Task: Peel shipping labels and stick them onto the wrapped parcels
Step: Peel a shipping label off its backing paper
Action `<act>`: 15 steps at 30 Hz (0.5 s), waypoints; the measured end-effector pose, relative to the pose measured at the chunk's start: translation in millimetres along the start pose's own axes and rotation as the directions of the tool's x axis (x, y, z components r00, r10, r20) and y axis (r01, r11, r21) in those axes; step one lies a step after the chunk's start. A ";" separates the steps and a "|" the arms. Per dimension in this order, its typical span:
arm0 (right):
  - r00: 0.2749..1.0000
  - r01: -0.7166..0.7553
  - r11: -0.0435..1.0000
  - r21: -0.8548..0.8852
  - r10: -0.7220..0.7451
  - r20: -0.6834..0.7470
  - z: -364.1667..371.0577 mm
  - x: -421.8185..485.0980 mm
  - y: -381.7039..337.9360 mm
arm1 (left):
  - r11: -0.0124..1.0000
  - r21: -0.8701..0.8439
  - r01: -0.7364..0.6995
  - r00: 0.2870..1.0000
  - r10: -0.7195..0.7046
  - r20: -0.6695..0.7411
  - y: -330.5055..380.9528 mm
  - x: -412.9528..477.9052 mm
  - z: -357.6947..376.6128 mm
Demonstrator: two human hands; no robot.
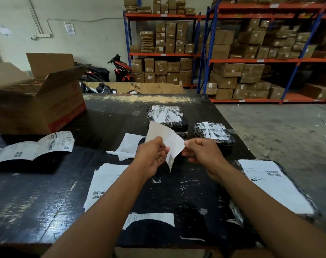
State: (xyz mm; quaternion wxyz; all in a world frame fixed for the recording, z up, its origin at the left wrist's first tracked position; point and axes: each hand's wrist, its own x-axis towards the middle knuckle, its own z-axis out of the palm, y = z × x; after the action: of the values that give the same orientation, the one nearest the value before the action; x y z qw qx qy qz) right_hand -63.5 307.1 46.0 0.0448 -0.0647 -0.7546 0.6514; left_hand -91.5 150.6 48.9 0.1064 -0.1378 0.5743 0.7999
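Both the left hand [152,157] and right hand [201,151] pinch one label [166,139] at frame centre; the open box [37,101] upper left hides its contents.

Label strip [34,148] cut off at left edge; its print too small to read.

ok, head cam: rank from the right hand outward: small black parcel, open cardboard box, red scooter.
From the right hand:
1. Small black parcel, just beyond it on the table.
2. Open cardboard box, far left on the table.
3. Red scooter, back by the shelves.
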 end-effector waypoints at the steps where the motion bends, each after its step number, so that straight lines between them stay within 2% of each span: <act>1: 1.000 -0.006 1.000 0.006 0.006 0.006 1.0 -0.6 1.4 | 0.999 -0.038 0.022 1.000 -0.023 -0.011 -0.1 1.5 -0.3; 6: 0.998 -0.056 0.997 0.044 0.056 0.005 7.7 2.9 4.3 | 0.996 -0.076 0.055 0.996 -0.050 0.067 1.4 4.8 -0.8; 8: 0.997 -0.079 0.996 0.051 0.079 0.009 7.5 5.5 3.5 | 0.999 -0.008 0.035 0.996 -0.035 0.084 2.9 6.1 -2.9; 11: 0.994 -0.106 0.992 0.070 0.104 0.019 4.4 10.0 2.9 | 0.997 0.081 0.002 0.999 -0.006 0.045 6.5 8.3 -11.9; 15: 0.988 -0.152 0.985 0.079 0.153 -0.002 -0.3 17.7 2.6 | 0.999 0.046 -0.003 0.999 0.005 -0.053 15.7 13.3 -33.9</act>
State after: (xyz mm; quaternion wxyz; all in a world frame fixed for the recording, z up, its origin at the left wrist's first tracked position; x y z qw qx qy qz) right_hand -80.8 310.5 43.2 0.0002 -0.1231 -0.7210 0.6819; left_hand -105.8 113.7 48.0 0.0926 -0.1553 0.5953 0.7829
